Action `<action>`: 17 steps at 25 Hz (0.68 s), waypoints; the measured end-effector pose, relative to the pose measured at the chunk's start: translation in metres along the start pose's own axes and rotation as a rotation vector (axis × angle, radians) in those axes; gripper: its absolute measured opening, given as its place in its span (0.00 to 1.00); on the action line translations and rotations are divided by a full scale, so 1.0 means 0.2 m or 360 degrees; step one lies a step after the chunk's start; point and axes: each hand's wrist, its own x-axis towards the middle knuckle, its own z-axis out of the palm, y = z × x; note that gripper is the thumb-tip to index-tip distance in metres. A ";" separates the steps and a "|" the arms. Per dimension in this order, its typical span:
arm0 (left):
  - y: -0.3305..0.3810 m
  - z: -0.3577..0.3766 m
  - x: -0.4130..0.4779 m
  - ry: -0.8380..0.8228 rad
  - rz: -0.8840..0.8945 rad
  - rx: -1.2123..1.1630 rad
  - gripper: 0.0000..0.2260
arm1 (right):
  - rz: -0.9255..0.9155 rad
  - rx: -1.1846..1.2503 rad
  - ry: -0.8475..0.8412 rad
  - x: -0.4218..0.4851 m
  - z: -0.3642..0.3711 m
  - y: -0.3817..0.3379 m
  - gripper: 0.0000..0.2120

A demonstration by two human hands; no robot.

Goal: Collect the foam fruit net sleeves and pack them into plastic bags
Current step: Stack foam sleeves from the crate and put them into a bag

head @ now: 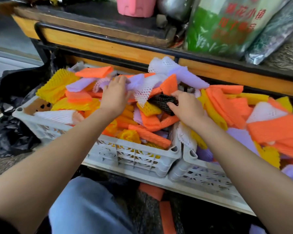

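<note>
Pink tub (136, 6), steel pot (174, 7), green printed bag (227, 31) on wooden shelf (108, 46)

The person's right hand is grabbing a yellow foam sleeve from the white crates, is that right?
Not quite. The head view shows the right hand gripping a black foam sleeve, not a yellow one, from the white crates.

My left hand (115, 94) grips a purple sleeve (136, 82) in the heaped left crate (135, 150); my right hand (184, 108) holds a black sleeve (162, 101) beside it. The right crate (200, 173) touches the left one. A black bag (12, 134) lies on the floor (7, 166) to the left.
</note>
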 end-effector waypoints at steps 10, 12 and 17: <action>0.08 -0.34 -0.05 0.0428 -0.0029 -0.0583 0.08 | -0.0001 0.0356 0.0514 -0.03 -0.25 -0.06 0.12; 0.11 -0.40 -0.10 0.0512 -0.0080 -0.0690 0.08 | 0.0002 0.0408 0.0573 -0.06 -0.32 -0.09 0.12; 0.15 -0.45 -0.27 0.0499 -0.0348 -0.1007 0.06 | -0.0107 0.0603 0.0875 -0.20 -0.50 -0.20 0.12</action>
